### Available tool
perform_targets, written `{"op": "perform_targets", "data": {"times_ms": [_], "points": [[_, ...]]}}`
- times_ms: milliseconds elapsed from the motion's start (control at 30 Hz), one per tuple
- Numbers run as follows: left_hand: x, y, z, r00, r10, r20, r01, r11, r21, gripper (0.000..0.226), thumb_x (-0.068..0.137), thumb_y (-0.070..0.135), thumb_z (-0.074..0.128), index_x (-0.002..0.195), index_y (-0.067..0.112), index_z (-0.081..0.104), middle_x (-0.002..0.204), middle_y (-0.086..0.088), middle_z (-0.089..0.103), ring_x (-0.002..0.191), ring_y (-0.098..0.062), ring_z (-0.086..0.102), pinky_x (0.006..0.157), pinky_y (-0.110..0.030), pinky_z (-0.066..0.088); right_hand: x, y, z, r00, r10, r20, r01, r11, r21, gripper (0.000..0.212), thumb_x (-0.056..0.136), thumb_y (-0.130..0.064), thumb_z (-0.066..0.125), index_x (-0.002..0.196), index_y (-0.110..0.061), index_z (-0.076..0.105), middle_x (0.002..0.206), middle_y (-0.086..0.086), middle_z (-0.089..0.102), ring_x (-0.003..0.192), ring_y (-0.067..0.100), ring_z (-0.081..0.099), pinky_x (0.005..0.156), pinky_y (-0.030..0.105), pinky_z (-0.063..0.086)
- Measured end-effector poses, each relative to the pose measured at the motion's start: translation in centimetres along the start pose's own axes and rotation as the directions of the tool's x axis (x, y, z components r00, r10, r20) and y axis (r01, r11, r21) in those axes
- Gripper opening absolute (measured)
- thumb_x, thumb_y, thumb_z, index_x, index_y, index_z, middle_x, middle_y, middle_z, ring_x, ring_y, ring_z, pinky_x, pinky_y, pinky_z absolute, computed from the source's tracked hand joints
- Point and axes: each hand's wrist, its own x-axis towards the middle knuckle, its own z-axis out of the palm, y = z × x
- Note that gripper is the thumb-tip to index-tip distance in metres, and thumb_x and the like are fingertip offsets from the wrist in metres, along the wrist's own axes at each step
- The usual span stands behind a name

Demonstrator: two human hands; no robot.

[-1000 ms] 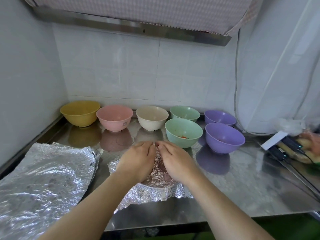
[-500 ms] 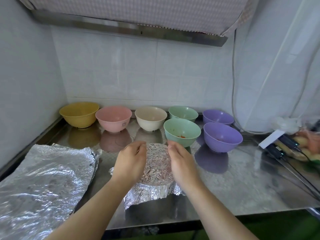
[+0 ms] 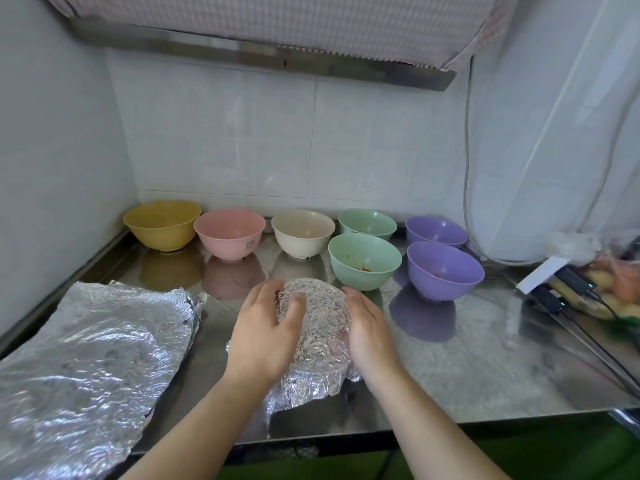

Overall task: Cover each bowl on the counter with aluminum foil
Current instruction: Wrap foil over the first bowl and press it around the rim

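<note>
Near left: a loose stack of crumpled foil sheets (image 3: 86, 362) on the steel counter (image 3: 467, 368), untouched, ready for the next bowls. Along the far wall, all uncovered: yellow bowl (image 3: 162, 225), pink bowl (image 3: 229, 233), cream bowl (image 3: 303, 233), far green bowl (image 3: 367, 221), near green bowl (image 3: 364, 260) with food scraps inside, far purple bowl (image 3: 436, 232), near purple bowl (image 3: 444, 270).

Near centre: foil-covered bowl (image 3: 317, 327), sheet drawn flat across the top, skirt flaring loose at the near side. Left hand (image 3: 268, 336) laid on the left rim, fingers spread and relaxed, pressing rather than gripping. Right hand (image 3: 369, 332) cupped against the right wall, fingers straight and together.

Best way on, as a judgement: palms slid down the sides, skirt crimped snugly under the rim all round, near flap tucked last. Light pressure only, top kept from tearing. Seven bowls left to cover.
</note>
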Motion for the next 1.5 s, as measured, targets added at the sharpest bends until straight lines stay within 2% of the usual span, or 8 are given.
{"op": "perform_targets", "data": {"times_ms": [167,400,467,600,900,1033,1267,1500], "points": [[1.0,-0.5,0.1,0.998,-0.002,0.061,-0.003,0.996,0.087,0.031,0.105,0.039,0.046,0.120,0.020,0.065,0.127,0.002,0.064,0.120,-0.022,0.054,0.096,-0.035,0.041,-1.1,-1.9,0.2,0.982,-0.187,0.016,0.183,0.935,-0.304,0.050,0.111,-0.039,0.037,0.154,-0.015,0.049,0.155,0.000,0.052,0.144,0.015,0.044,0.110,0.016,0.027],[1.4,-2.4,1.1,0.986,0.072,0.150,-0.098,0.979,0.178,0.024,0.094,0.016,0.048,0.084,0.000,0.063,0.092,-0.024,0.065,0.086,-0.045,0.065,0.069,-0.053,0.057,-4.0,-2.4,4.6,0.934,-0.346,-0.088,0.199,0.709,-0.676,0.081,0.098,-0.054,0.016,0.158,-0.006,0.043,0.163,0.012,0.044,0.153,0.027,0.035,0.128,0.041,0.026],[1.3,-2.0,0.8,0.984,0.100,0.146,-0.132,0.964,0.230,0.032,0.098,0.021,0.043,0.090,0.002,0.067,0.101,-0.022,0.069,0.095,-0.044,0.067,0.077,-0.052,0.059,-4.3,-1.6,5.0,0.908,-0.391,-0.147,0.179,0.682,-0.710,0.075,0.102,-0.051,0.024,0.155,-0.003,0.046,0.160,0.015,0.048,0.151,0.030,0.041,0.125,0.043,0.031],[1.2,-1.6,0.6,1.000,0.011,0.030,-0.013,0.996,0.087,0.035,0.108,0.026,0.047,0.133,0.008,0.063,0.134,-0.008,0.064,0.127,-0.027,0.057,0.100,-0.027,0.039,-4.6,-0.3,5.0,0.875,-0.447,-0.187,0.215,0.705,-0.676,0.071,0.105,-0.046,0.034,0.156,0.003,0.043,0.161,0.019,0.046,0.151,0.032,0.040,0.125,0.043,0.031],[0.3,-0.9,0.3,1.000,0.002,0.012,-0.003,0.993,0.115,0.050,0.100,0.040,0.038,0.126,0.008,0.064,0.136,-0.009,0.059,0.134,-0.030,0.046,0.108,-0.038,0.037,-4.5,1.6,3.5,0.909,-0.409,-0.080,0.260,0.707,-0.658,0.078,0.107,-0.050,0.012,0.164,0.000,0.027,0.175,0.013,0.016,0.162,0.021,0.009,0.131,0.028,0.005],[-1.9,-0.4,0.6,0.994,0.044,-0.099,-0.028,0.988,0.153,0.059,0.099,0.045,0.047,0.146,0.008,0.050,0.147,-0.010,0.048,0.137,-0.029,0.044,0.114,-0.044,0.036,-2.1,-1.1,1.1,0.950,-0.312,-0.032,0.260,0.841,-0.475,0.057,0.108,-0.039,0.034,0.160,-0.014,0.039,0.163,0.006,0.042,0.151,0.022,0.037,0.121,0.030,0.031],[-1.8,-1.0,1.5,0.994,0.096,-0.055,-0.085,0.980,0.178,0.050,0.103,0.036,0.055,0.145,0.008,0.050,0.148,-0.007,0.049,0.138,-0.025,0.044,0.111,-0.035,0.034,-0.6,-1.6,0.8,0.997,-0.041,0.066,0.054,0.977,-0.207,0.045,0.113,-0.033,0.039,0.151,-0.016,0.056,0.157,-0.002,0.054,0.147,0.015,0.044,0.120,0.027,0.029],[0.2,-2.0,-0.1,0.991,0.129,0.032,-0.132,0.983,0.125,0.047,0.104,0.041,0.052,0.143,0.015,0.053,0.147,0.002,0.048,0.135,-0.016,0.047,0.112,-0.029,0.036,0.0,-2.0,-0.4,0.996,-0.085,-0.009,0.071,0.882,-0.467,0.025,0.109,-0.030,0.044,0.114,-0.012,0.061,0.120,0.009,0.062,0.122,0.034,0.054,0.097,0.043,0.041]]}}
